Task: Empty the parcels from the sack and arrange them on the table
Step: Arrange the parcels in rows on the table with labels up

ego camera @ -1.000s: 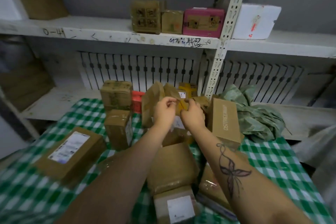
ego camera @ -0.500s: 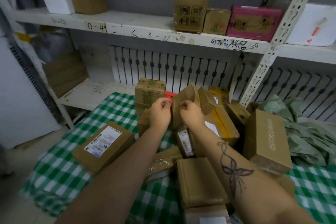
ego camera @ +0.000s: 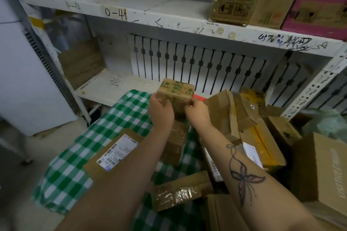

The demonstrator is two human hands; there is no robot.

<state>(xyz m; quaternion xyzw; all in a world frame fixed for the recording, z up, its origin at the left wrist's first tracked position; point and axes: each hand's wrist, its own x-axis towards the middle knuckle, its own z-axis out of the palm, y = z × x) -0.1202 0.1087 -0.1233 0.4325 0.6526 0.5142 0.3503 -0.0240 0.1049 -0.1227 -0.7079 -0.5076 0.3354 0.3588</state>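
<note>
A small brown carton with green tape (ego camera: 176, 90) stands at the far edge of the green-checked table (ego camera: 120, 118), on top of another brown box (ego camera: 175, 140). My left hand (ego camera: 161, 110) grips its left side and my right hand (ego camera: 197, 109) grips its right side. A flat parcel with a white label (ego camera: 114, 154) lies at the left of the table. A leaning brown parcel (ego camera: 223, 114) and several other cartons crowd the right side. The green sack (ego camera: 326, 120) lies crumpled at the far right.
A white metal shelf rack (ego camera: 169, 22) runs behind the table, its upper shelf holding brown boxes (ego camera: 234, 0) and a pink box (ego camera: 319, 11). The lower shelf (ego camera: 112, 84) sits just behind the table. A large OSTREE carton (ego camera: 324, 172) stands at the right.
The view swung left. Both hands left the leaning brown parcel in the middle and moved left onto the green-taped carton, which they now hold from both sides.
</note>
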